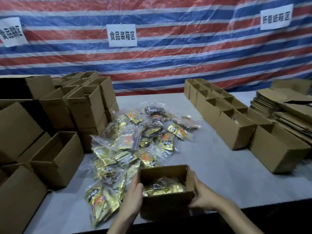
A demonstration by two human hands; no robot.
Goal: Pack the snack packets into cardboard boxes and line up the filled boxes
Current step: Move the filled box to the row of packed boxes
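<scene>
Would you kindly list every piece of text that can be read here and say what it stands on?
"食品装箱区": middle white sign on the striped tarpaulin.
"折叠纸箱区": right white sign, slightly blurred.
Left white sign: begins "食品", ends "区"; the rest is too blurred.
Snack packets: bold print, too blurred to read.
Cardboard box: no print visible.

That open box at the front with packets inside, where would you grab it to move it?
By its two short end walls, left hand from the left and right hand from the right, as they sit now. The box is upright with an open top and packets inside, so level side grips keep them in.
</scene>
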